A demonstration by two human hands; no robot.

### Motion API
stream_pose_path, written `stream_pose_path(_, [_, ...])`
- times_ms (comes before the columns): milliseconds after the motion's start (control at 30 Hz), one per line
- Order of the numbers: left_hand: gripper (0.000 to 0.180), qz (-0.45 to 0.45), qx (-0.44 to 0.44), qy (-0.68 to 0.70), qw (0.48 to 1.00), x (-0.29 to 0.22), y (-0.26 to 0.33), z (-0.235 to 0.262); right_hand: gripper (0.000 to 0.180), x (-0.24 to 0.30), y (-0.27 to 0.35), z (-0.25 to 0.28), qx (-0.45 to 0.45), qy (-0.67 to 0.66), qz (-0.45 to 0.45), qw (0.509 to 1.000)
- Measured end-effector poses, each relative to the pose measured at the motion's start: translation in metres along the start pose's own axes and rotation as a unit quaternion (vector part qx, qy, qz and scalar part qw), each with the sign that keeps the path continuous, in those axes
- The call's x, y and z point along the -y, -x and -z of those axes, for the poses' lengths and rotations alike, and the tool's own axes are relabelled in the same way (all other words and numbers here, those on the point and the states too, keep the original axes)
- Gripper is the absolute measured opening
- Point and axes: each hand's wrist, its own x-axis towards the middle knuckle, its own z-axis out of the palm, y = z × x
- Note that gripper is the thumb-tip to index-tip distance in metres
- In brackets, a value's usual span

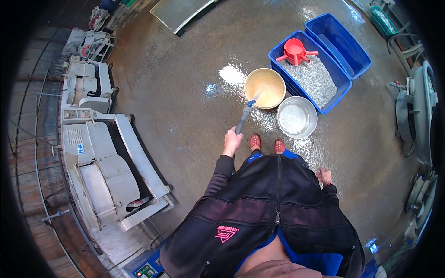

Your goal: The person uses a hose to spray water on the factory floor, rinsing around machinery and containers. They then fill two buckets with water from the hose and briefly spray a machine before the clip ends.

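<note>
My left hand [232, 140] is closed around a grey hose [242, 119] with a blue valve [251, 103] near its outlet. From the outlet a stream of water runs into a beige basin [253, 85] on the wet floor. Pale, cloudy liquid covers the bottom of that basin. Touching or nearly touching it on the right stands a round metal basin [311, 128] with whitish contents. My right hand [325, 176] hangs low beside my jacket, holding nothing that I can see, its fingers loosely apart.
A blue tub [343, 94] holds small grey-white pieces and stacked red handled containers [295, 47]. Another blue tub [361, 54] adjoins it. Grey machines [106, 153] line the left side, and round metal equipment [419, 109] stands right. A flat panel [178, 14] lies ahead.
</note>
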Motion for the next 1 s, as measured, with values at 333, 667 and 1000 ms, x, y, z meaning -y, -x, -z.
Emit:
stream_pose_path(333, [0.046,-0.014,-0.002,-0.001,1.0,0.005,-0.001,-0.001,0.03,0.003,-0.011,0.005,0.001,-0.013,0.003,1.0])
stream_pose_path(667, [0.044,-0.043,-0.008,0.029,0.999,0.013,-0.001,-0.006,0.032,0.007,-0.02,0.015,0.001,0.002,0.002,1.0])
stream_pose_path(1000, [0.046,-0.043,-0.009,0.003,0.999,0.015,-0.003,-0.015,0.031,0.008,-0.015,0.009,0.001,0.004,-0.002,1.0])
